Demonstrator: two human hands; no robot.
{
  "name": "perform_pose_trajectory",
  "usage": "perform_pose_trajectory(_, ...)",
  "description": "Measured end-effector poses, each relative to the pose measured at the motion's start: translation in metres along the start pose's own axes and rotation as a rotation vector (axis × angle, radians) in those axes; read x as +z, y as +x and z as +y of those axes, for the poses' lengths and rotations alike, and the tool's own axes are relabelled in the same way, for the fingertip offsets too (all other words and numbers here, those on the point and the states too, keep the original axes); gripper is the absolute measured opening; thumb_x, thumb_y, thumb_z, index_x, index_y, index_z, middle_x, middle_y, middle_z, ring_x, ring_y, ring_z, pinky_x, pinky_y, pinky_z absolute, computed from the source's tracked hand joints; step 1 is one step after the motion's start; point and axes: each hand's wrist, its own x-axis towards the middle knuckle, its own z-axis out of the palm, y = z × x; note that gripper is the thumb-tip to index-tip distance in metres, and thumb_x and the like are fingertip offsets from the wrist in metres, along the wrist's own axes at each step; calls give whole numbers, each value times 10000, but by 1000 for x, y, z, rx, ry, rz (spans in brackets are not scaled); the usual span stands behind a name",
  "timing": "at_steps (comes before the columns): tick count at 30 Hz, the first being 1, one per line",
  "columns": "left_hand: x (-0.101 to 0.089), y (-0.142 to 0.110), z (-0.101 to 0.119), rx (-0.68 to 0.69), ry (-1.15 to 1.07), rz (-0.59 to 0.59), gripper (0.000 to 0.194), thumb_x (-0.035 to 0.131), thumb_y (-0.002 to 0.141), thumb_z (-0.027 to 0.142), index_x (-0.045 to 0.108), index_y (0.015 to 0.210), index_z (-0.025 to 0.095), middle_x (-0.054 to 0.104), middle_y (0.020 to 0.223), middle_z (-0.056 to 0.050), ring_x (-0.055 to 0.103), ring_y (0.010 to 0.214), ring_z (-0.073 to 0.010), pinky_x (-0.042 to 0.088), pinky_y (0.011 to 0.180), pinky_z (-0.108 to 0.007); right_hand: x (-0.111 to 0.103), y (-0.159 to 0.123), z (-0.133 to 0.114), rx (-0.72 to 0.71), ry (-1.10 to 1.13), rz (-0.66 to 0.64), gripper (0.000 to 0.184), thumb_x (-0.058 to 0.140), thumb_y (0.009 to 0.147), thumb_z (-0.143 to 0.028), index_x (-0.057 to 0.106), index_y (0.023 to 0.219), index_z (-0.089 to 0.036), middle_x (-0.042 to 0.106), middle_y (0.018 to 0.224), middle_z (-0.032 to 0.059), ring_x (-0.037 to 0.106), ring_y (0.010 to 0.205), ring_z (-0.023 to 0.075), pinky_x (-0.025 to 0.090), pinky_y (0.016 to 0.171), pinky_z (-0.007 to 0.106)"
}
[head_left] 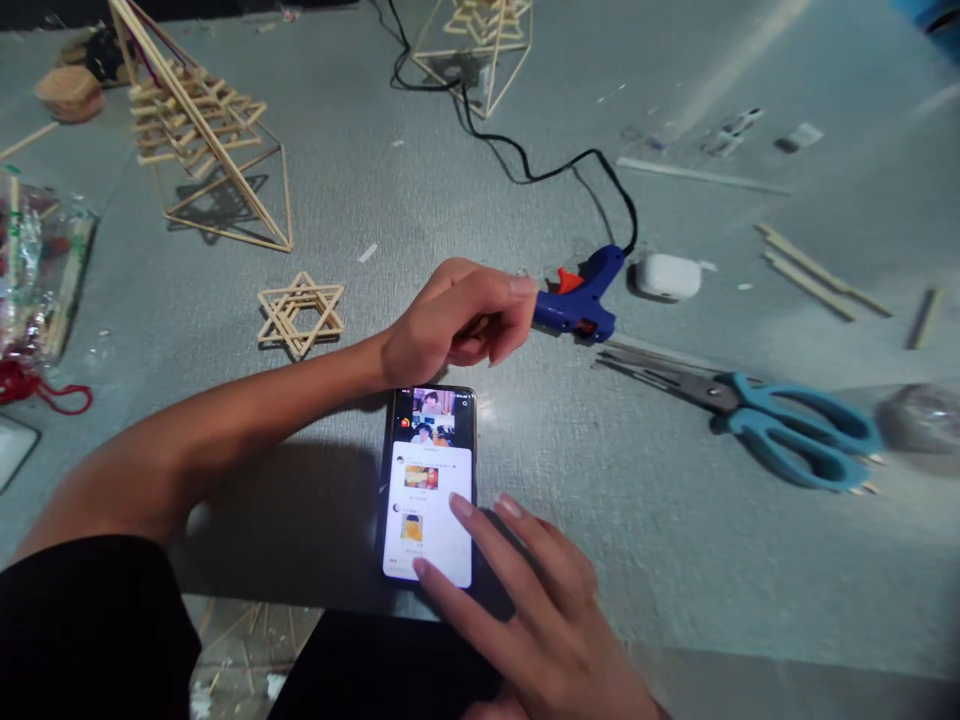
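Note:
A smartphone point(431, 480) lies on the table with its screen lit, showing pictures and lines of text. Over its lower right part, my right hand point(536, 600) is open, fingers spread and fingertips at the screen. My left hand point(461, 315) is closed above the phone's top end, fingers curled in; whatever they hold, if anything, is hidden. Just right of it lies a blue glue gun point(581, 300) with an orange trigger, its front end partly behind my fingers. A six-pointed star of thin sticks point(301, 315) lies left of my left wrist.
Blue-handled scissors point(795, 425) and a white earphone case point(667, 276) lie to the right. Two stick frames, a left one point(217, 160) and a far one point(491, 45), stand at the back. A black cable point(529, 178) crosses the table. Plastic-wrapped sticks point(45, 265) lie at left.

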Motion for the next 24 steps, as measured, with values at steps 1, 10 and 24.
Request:
perform_pose_trajectory(1,-1,0,0,6,-18,0,532,572,915,511,552,505,173,324,405,39,275,385,-67,178,437,-285,0,0,0,-7,-3,-10,745,157,1036,-715,533,1493,-261,491,1559,150,334,1522,337,389,1120,456)
perform_pose_trajectory(10,-4,1,0,33,-107,-36,472,553,938,428,566,554,154,369,448,26,265,412,-68,135,429,-285,-1,-3,0,59,36,19,731,97,1060,-646,440,1566,-245,317,1665,163,287,1548,367,399,1119,488)
perform_pose_trajectory(24,-2,2,17,101,-1,-23,511,492,953,439,547,517,179,351,442,30,262,417,-62,141,460,-304,5,8,-6,414,33,-39,559,303,1072,-466,430,1551,-207,238,1693,177,219,1553,435,305,1142,661)
